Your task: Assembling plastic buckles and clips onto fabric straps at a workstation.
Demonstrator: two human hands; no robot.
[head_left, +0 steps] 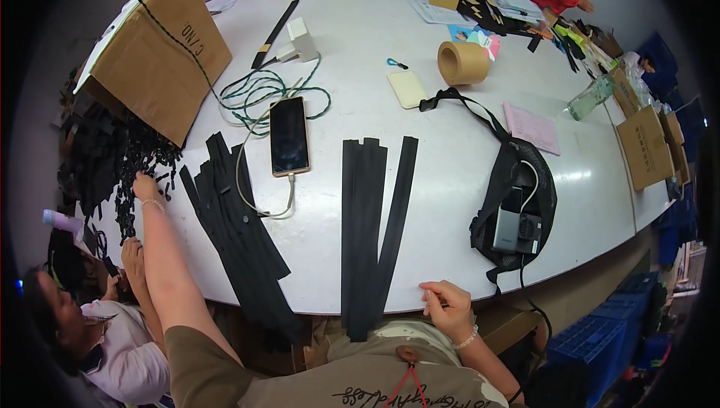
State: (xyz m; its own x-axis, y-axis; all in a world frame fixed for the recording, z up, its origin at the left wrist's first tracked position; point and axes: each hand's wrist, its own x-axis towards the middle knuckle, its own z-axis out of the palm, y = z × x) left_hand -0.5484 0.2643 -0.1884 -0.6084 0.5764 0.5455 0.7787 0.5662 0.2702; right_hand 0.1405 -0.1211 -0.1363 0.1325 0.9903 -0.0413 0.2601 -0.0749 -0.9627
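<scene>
Hands are sitting well apart: left hand [145, 187] is touching the heap of small black parts [148, 145] at the left side of the white table [457, 213], on the near side of the brown carton [161, 52]; can't tell whether its fingers are closing on a piece. Right hand [448, 309] is hanging loosely curled at the near edge; can't tell if it's holding anything. Between the hands, left bundle of black strips [236, 235] is slanting beside the left forearm [166, 250]; middle bundle [363, 213] plus single strip [400, 198] are lying left of the right hand, both bundles' near ends overhanging the edge. Co-worker's hand [133, 259] is crowding the left hand from the near side; carton is blocking its far side. Phone [289, 138] and looping cables [255, 97] are taking up space beyond the left bundle. Right of the single strip, white tabletop is stretching to the black mesh bag [544, 190]
</scene>
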